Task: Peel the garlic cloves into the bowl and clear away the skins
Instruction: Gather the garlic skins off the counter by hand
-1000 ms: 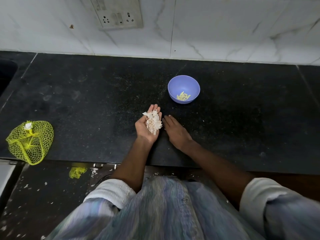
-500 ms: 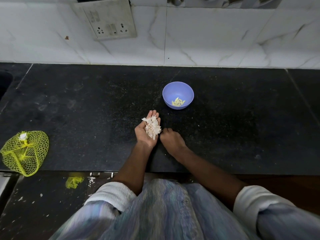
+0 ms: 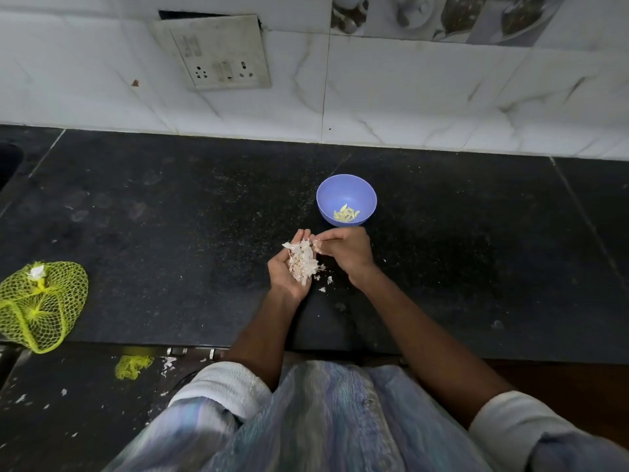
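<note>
A heap of papery garlic skins (image 3: 301, 264) is cradled in the left hand (image 3: 287, 272), palm up and cupped, at the centre of the frame above the black desk (image 3: 170, 233). The right hand (image 3: 343, 252) is held just beside it, fingers curled, a scrap of skin pinched at the fingertips right at the top of the heap. A few loose skin flakes (image 3: 325, 282) are seen on the desk just below the two hands. The lilac bowl (image 3: 346, 199) is set just above the hands, with the peeled garlic cloves (image 3: 346, 213) lying at its bottom. At the left edge, a yellow mesh bag (image 3: 39, 306) is spread on the desk. A switch and socket plate (image 3: 218, 52) is mounted on the tiled wall at upper left.
</note>
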